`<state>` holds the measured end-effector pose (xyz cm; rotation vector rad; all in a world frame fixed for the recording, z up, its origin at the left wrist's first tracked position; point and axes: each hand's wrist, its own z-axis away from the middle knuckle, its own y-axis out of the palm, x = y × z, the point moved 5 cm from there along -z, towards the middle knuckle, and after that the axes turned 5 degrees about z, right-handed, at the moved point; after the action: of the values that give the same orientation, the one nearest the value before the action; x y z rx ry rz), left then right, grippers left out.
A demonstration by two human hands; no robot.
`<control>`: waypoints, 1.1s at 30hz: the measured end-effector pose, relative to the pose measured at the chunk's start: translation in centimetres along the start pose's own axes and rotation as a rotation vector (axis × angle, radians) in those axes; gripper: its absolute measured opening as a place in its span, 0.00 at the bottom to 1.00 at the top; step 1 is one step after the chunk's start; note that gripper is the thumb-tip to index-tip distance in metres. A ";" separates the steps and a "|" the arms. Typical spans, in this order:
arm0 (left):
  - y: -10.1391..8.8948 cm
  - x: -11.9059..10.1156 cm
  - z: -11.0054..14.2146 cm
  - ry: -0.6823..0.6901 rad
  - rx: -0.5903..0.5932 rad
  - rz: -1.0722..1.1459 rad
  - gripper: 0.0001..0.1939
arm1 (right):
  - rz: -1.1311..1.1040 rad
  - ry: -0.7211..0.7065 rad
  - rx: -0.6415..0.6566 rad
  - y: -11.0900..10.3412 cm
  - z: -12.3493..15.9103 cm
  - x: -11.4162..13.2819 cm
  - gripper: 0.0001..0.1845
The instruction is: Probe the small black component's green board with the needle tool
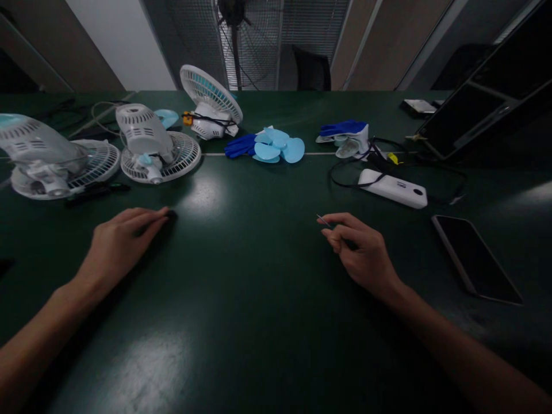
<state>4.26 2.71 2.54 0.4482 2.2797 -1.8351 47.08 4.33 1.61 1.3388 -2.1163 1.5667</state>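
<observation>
My left hand point(118, 238) rests low over the green table point(241, 276), thumb and fingers pinching a small black piece point(172, 214) whose kind I cannot make out. Opposite it, my right hand point(360, 247) is closed with a thin, silvery, needle-like rod point(323, 221) between thumb and forefinger. The rod's tip points up and to the left. Beyond my left hand, two white fan heads point(146, 135) point(52, 155) lie face down on their grilles. A light-blue fan blade point(279, 145) lies farther back, between the two hands.
Blue-and-white gloves point(345, 135) lie at the back. To the right are a white oblong device point(393, 188) with a black cable and a phone point(476, 259). Another white fan point(209, 106) stands at the back left. A dark cabinet point(487, 86) rises at the right.
</observation>
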 end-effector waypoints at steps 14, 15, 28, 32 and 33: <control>7.5 -17.8 3.4 0.556 0.381 0.546 0.20 | -0.081 0.147 0.173 1.5 1.5 1.7 0.15; 7.5 -17.4 3.1 0.500 0.392 0.590 0.21 | -0.105 0.139 0.210 1.6 1.4 2.0 0.15; 7.6 -16.8 2.0 0.322 0.351 0.650 0.08 | -0.230 0.047 0.414 2.2 1.6 3.2 0.08; 7.6 -16.7 2.0 0.311 0.350 0.663 0.08 | -0.230 0.041 0.412 2.2 1.6 3.4 0.09; 7.6 -16.8 1.9 0.310 0.350 0.666 0.08 | -0.230 0.038 0.412 2.3 1.6 3.4 0.09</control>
<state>22.49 0.31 0.60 1.4298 1.6272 -1.8634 43.98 1.22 1.52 1.5897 -1.6004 1.9726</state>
